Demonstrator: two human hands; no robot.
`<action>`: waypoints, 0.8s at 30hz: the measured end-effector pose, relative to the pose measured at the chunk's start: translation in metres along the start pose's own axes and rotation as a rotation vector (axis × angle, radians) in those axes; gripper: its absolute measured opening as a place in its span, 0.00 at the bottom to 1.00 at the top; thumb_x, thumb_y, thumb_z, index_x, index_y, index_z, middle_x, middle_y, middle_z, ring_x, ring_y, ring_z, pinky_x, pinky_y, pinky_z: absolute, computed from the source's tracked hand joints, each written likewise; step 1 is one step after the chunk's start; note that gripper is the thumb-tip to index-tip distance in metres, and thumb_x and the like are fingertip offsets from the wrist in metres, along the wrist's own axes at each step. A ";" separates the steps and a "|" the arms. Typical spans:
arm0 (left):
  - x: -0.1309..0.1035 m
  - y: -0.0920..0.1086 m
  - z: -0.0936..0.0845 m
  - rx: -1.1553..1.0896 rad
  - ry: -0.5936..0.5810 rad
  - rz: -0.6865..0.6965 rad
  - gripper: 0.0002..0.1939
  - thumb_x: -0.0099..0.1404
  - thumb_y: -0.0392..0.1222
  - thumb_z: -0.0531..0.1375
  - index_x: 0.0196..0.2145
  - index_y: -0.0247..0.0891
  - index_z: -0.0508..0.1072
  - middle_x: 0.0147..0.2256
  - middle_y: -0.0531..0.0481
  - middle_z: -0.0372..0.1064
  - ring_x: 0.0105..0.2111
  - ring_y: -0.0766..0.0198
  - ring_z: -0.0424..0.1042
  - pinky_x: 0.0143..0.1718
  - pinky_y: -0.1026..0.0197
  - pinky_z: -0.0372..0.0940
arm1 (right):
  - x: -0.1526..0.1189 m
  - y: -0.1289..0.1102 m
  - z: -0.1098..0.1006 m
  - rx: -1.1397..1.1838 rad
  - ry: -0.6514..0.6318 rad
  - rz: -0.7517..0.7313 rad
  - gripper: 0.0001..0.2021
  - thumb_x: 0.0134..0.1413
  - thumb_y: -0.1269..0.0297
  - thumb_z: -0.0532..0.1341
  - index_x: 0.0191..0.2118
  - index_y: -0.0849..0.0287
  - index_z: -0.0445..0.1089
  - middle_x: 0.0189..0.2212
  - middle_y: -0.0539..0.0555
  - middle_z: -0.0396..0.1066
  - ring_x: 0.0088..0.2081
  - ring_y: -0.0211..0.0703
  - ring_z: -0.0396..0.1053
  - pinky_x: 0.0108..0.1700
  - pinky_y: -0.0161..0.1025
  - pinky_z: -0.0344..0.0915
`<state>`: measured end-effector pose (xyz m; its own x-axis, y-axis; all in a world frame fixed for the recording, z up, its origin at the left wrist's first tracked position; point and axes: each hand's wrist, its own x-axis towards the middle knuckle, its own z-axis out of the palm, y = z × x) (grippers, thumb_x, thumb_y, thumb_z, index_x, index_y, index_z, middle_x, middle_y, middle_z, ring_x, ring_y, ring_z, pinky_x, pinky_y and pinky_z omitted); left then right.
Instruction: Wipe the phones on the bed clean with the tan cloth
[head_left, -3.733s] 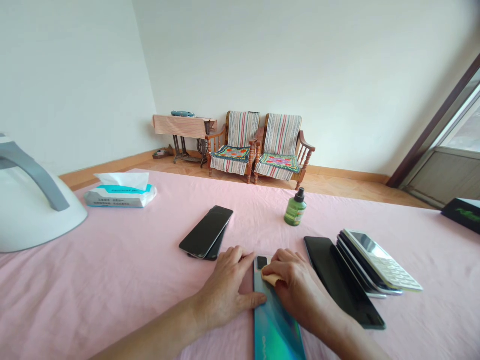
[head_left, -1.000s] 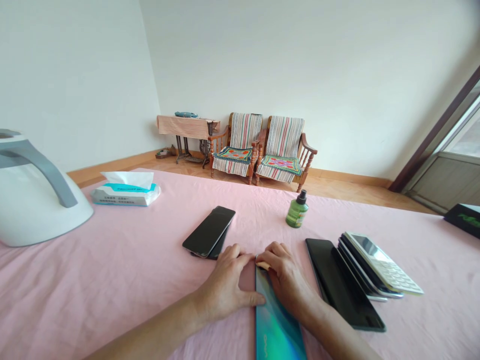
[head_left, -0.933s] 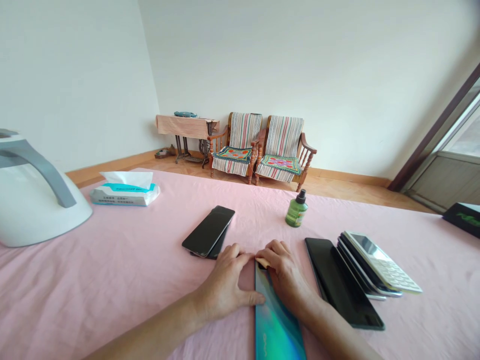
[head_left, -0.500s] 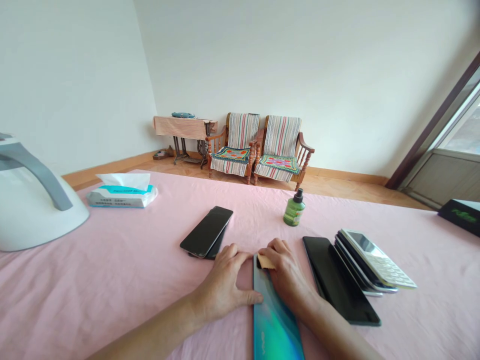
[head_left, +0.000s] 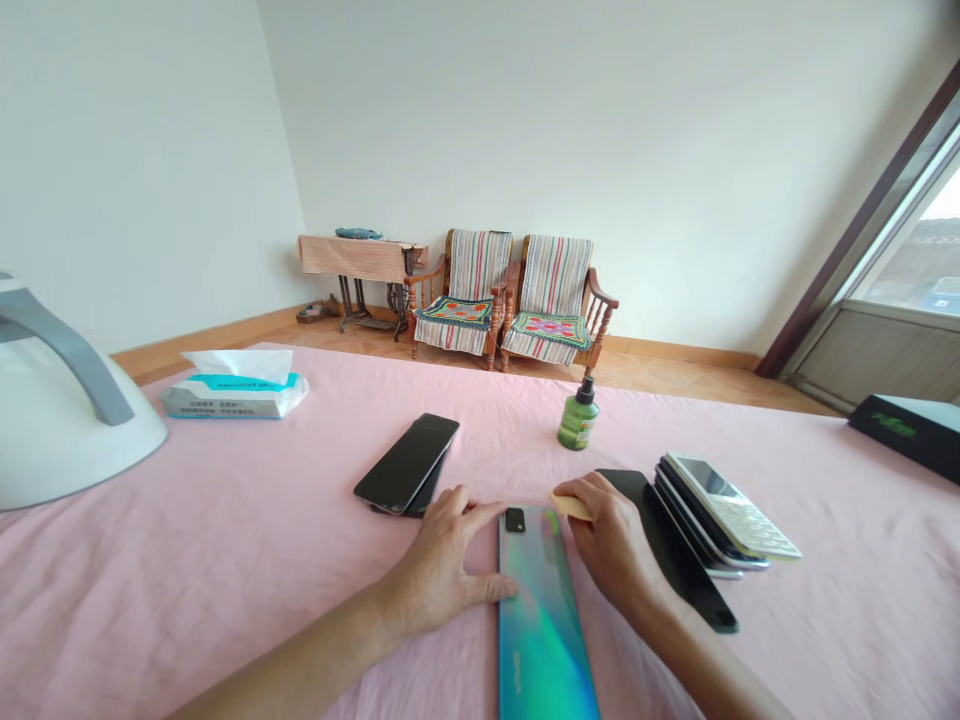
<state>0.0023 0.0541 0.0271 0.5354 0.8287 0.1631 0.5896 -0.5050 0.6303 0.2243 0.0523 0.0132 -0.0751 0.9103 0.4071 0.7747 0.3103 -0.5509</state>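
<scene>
Left fingers (head_left: 498,588) on phone edge (head_left: 505,640), tablecloth (head_left: 225,540) alongside

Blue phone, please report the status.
Left hand open, thumb on blue phone, camera side up. Right hand pinching yellow cloth near phone's top corner. Black phone close, partly behind right hand.

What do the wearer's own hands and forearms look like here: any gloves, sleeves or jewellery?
The left hand and right hand are both ungloved. No sleeve, watch, bracelet or ring shows on either. The left forearm and right forearm are bare as far as the view reaches.
</scene>
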 end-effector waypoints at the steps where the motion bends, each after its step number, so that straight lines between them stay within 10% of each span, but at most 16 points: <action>1: 0.000 0.000 0.000 0.001 -0.002 -0.001 0.38 0.51 0.61 0.66 0.56 0.44 0.66 0.44 0.45 0.62 0.47 0.50 0.63 0.51 0.47 0.58 | 0.000 0.001 0.000 0.010 0.003 -0.004 0.15 0.45 0.82 0.53 0.33 0.60 0.74 0.30 0.54 0.68 0.33 0.43 0.66 0.36 0.38 0.60; 17: 0.001 0.000 0.002 0.022 0.034 -0.001 0.38 0.49 0.59 0.68 0.54 0.42 0.68 0.43 0.45 0.64 0.46 0.50 0.63 0.50 0.47 0.59 | -0.051 -0.024 -0.009 0.168 -0.201 -0.036 0.15 0.48 0.82 0.53 0.29 0.57 0.73 0.31 0.52 0.67 0.32 0.39 0.68 0.33 0.34 0.61; 24: 0.001 -0.001 0.001 0.006 0.030 0.026 0.37 0.50 0.61 0.66 0.55 0.46 0.67 0.43 0.46 0.63 0.46 0.50 0.63 0.50 0.49 0.59 | -0.011 -0.008 0.006 0.068 -0.095 -0.115 0.15 0.47 0.83 0.55 0.29 0.59 0.75 0.28 0.52 0.67 0.32 0.41 0.65 0.35 0.37 0.61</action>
<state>0.0029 0.0551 0.0261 0.5319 0.8223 0.2020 0.5800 -0.5276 0.6207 0.2151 0.0415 0.0088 -0.2229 0.8884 0.4014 0.7132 0.4293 -0.5541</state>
